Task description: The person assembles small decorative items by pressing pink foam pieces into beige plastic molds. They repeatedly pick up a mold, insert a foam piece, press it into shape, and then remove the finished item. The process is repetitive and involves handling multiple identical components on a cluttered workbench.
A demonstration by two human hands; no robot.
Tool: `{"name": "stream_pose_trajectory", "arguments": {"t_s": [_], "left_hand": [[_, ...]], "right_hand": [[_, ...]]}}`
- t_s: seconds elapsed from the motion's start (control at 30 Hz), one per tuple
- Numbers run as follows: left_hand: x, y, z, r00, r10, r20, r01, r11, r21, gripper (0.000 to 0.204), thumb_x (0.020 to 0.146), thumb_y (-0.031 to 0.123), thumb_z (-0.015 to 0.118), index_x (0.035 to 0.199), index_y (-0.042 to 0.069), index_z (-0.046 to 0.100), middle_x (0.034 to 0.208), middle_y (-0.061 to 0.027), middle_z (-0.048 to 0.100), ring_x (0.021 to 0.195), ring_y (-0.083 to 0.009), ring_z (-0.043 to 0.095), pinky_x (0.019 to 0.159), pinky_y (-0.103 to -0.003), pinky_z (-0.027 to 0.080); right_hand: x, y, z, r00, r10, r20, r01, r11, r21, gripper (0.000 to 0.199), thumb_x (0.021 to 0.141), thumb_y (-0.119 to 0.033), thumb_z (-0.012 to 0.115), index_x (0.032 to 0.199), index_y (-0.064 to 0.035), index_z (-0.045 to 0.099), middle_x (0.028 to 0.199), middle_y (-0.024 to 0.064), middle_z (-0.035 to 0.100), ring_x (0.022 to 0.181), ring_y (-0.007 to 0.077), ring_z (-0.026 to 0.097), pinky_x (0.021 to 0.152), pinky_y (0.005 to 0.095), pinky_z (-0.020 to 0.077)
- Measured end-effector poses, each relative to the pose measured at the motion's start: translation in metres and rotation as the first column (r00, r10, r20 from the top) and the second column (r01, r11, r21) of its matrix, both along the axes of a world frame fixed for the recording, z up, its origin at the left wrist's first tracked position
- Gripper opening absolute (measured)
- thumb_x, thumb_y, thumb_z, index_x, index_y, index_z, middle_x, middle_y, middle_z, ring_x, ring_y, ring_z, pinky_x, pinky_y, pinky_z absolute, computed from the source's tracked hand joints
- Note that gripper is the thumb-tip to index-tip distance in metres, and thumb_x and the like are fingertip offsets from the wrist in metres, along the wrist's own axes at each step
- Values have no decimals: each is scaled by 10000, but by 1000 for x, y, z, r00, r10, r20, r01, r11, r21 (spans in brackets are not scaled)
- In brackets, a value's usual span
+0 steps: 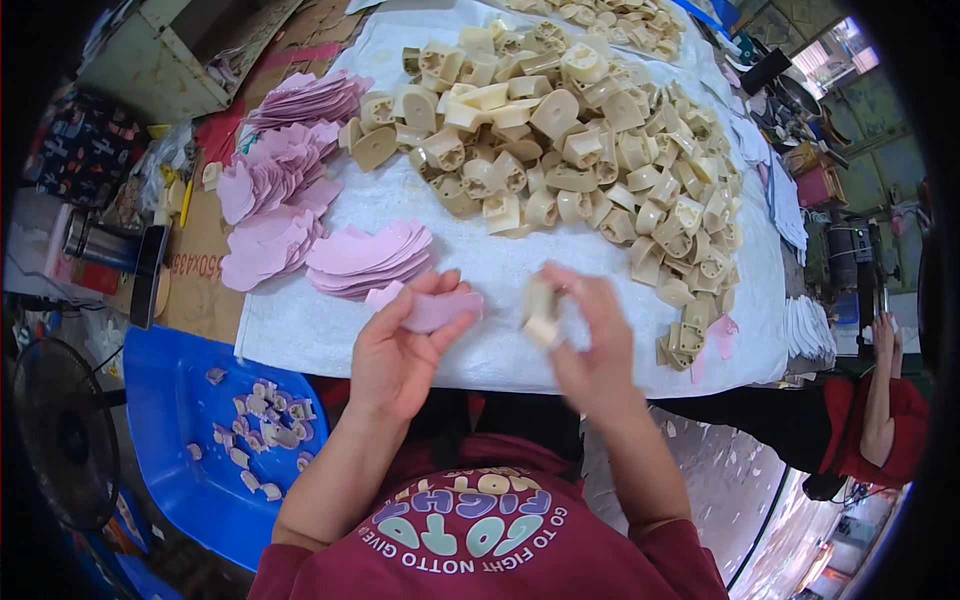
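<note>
My left hand [405, 345] holds a pink cut piece [437, 311] of thin sheet material, thumb on one side and fingers curled behind it. To its right, my right hand [597, 345] grips a cream plastic shoe heel [541, 318] between thumb and fingers; both are smeared by motion. The heel and the pink piece are apart, over the near edge of the white-covered table [480, 265]. Just beyond my left hand lies a fanned stack of pink pieces [370, 258]. A big heap of cream heels [580, 140] covers the far middle and right.
More pink pieces [280, 170] are stacked at the left. A blue tub [165, 440] at lower left holds several pink-covered heels [268, 415]. Beside it stands a black fan [65, 430]. A phone [150, 277] stands on the left edge. Another person [880, 420] works at the right.
</note>
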State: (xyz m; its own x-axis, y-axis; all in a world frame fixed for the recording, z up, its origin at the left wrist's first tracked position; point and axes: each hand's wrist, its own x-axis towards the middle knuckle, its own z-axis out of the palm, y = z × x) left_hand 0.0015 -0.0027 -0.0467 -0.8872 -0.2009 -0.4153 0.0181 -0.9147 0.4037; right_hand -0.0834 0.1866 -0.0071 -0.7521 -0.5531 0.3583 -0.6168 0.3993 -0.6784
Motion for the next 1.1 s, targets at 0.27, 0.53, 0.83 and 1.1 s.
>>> {"name": "stream_pose_trajectory", "arguments": {"t_s": [0.27,0.53,0.83,1.1], "left_hand": [[-3,9,14,1000,9,-2,-9,1000,-10,509,954,290,541,1371,33,402,1311,-143,510,1179,-243,533,963,-421,486],[0,18,32,1000,9,-26,-13,987,-162,387,978,223,509,1257,-43,482,1232,-205,568,1146,-282,572,957,-390,493],[15,22,47,982,-109,-155,67,965,-252,440,1000,244,466,1311,-65,440,1262,-223,559,1157,-256,568,968,-369,476],[17,23,50,979,-122,-164,75,961,-265,437,1008,237,445,1318,-72,436,1283,-218,547,1165,-252,560,966,-362,473]], "right_hand": [[59,-46,6,969,227,96,-222,973,-64,488,786,-134,715,1239,-44,556,1108,141,605,964,280,613,798,354,499],[34,-33,9,983,181,33,-162,937,-311,374,726,48,698,1082,-14,601,1020,146,642,902,275,652,790,342,527],[31,-29,21,985,150,-90,-170,943,-286,356,658,67,729,989,-10,624,1019,145,646,903,288,647,798,358,535],[29,-26,22,981,158,-117,-185,944,-275,368,652,67,732,995,-13,623,1033,141,643,916,286,642,801,359,536]]}}
